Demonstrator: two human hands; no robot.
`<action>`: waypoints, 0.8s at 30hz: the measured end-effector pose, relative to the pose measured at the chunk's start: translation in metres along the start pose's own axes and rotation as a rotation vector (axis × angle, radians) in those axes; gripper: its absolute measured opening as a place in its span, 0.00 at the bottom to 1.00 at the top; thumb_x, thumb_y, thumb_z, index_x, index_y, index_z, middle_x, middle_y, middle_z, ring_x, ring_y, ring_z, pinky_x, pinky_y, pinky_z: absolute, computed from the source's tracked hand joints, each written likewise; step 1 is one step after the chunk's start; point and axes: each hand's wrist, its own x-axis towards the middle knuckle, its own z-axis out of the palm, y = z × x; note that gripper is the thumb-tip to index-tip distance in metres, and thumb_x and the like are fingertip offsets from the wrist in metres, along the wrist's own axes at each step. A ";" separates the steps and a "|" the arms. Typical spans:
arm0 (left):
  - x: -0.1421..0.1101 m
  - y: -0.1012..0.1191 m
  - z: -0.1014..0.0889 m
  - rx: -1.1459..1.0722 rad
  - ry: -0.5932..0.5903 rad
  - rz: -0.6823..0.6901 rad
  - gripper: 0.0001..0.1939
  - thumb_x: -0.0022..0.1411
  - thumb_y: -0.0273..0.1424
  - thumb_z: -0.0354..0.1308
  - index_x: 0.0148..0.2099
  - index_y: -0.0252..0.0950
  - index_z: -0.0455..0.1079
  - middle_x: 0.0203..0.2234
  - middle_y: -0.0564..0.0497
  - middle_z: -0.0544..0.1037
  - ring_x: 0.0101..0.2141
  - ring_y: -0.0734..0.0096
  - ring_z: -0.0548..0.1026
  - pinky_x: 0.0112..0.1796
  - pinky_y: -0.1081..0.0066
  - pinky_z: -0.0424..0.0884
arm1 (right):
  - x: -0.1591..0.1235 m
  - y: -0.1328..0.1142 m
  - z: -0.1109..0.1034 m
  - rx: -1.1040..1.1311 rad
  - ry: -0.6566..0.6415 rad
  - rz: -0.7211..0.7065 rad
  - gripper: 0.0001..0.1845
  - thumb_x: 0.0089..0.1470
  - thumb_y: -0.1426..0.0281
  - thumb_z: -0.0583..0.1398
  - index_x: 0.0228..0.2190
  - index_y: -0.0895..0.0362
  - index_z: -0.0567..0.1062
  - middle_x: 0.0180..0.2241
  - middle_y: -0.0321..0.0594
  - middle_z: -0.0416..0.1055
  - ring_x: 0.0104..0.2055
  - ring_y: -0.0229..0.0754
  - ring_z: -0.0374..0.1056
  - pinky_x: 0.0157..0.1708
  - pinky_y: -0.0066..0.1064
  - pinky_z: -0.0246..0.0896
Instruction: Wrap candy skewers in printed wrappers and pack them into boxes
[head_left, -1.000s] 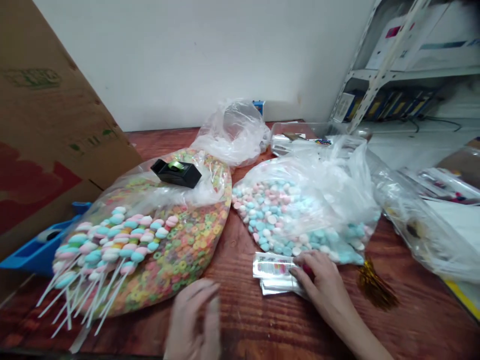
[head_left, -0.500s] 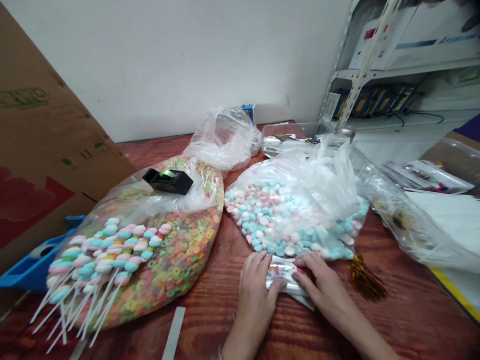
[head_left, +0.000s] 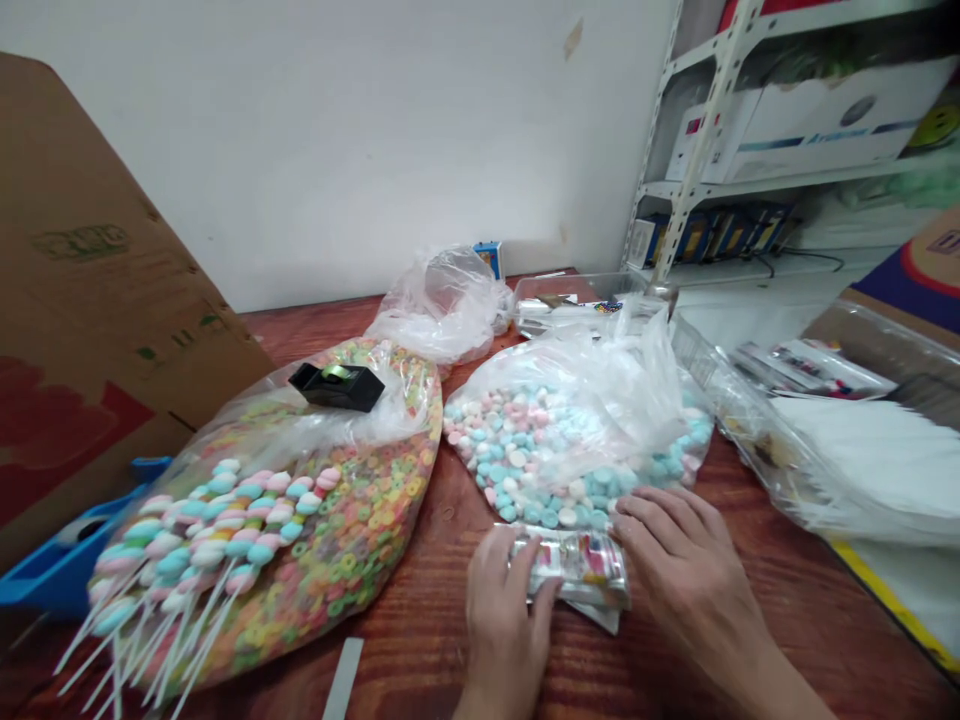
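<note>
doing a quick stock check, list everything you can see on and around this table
printed packets: 1 stack, silver and multicoloured, front centre between the hands
ring candy bag: 1, multicoloured, left of centre
marshmallow sticks: many, pink, blue and white, on that bag
tape dispenser: 1, black, on that bag
pastel candy bag: 1, blue, pink and white, centre
crumpled plastic bag: 1, clear, back centre
plastic tray: 1, clear, back right
cardboard box: 1, brown, far left
left hand: 1, fingers over the packets' left end
right hand: 1, fingers on their right end
</note>
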 end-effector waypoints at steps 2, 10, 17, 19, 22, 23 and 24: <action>-0.006 0.023 0.011 -0.394 -0.174 -0.128 0.11 0.53 0.36 0.65 0.40 0.42 0.79 0.37 0.42 0.80 0.41 0.52 0.75 0.46 0.56 0.68 | 0.004 -0.003 -0.019 -0.016 0.105 -0.068 0.12 0.58 0.78 0.55 0.41 0.54 0.73 0.44 0.45 0.75 0.50 0.51 0.66 0.53 0.50 0.53; 0.011 0.071 0.030 -1.537 -0.161 -0.708 0.14 0.55 0.38 0.64 0.41 0.36 0.77 0.40 0.44 0.79 0.40 0.65 0.75 0.42 0.68 0.69 | -0.027 -0.014 -0.020 0.263 0.171 0.111 0.25 0.54 0.74 0.61 0.53 0.47 0.68 0.54 0.45 0.68 0.58 0.54 0.61 0.53 0.50 0.60; 0.007 0.063 0.029 -1.247 -0.032 -0.811 0.15 0.50 0.35 0.68 0.38 0.32 0.78 0.31 0.45 0.80 0.32 0.68 0.75 0.36 0.71 0.70 | -0.037 -0.023 0.002 1.112 -0.008 0.725 0.11 0.58 0.64 0.60 0.42 0.53 0.73 0.41 0.42 0.76 0.43 0.46 0.73 0.41 0.33 0.70; 0.005 0.062 0.030 -1.165 -0.052 -0.752 0.14 0.50 0.35 0.68 0.39 0.32 0.77 0.31 0.46 0.80 0.32 0.67 0.75 0.37 0.69 0.70 | -0.034 -0.026 0.001 1.113 -0.031 0.746 0.10 0.58 0.62 0.59 0.31 0.55 0.74 0.30 0.37 0.75 0.35 0.43 0.72 0.36 0.29 0.68; 0.004 0.058 0.032 -1.018 0.018 -0.706 0.13 0.48 0.33 0.69 0.36 0.33 0.76 0.30 0.48 0.80 0.33 0.66 0.76 0.38 0.68 0.71 | -0.032 -0.027 0.000 1.006 -0.041 0.731 0.14 0.58 0.60 0.58 0.29 0.56 0.74 0.26 0.36 0.71 0.30 0.41 0.68 0.31 0.26 0.65; 0.004 0.057 0.032 -0.996 0.048 -0.703 0.12 0.47 0.32 0.70 0.34 0.34 0.75 0.30 0.48 0.80 0.33 0.66 0.76 0.38 0.68 0.71 | -0.033 -0.027 0.000 0.955 -0.051 0.724 0.15 0.59 0.59 0.57 0.28 0.56 0.73 0.26 0.36 0.70 0.29 0.40 0.67 0.30 0.26 0.63; 0.004 0.057 0.033 -0.999 0.065 -0.701 0.11 0.47 0.32 0.70 0.33 0.34 0.75 0.29 0.49 0.79 0.33 0.66 0.75 0.38 0.68 0.71 | -0.034 -0.027 0.002 0.899 -0.064 0.719 0.16 0.59 0.59 0.56 0.26 0.56 0.72 0.25 0.36 0.69 0.28 0.40 0.65 0.28 0.25 0.62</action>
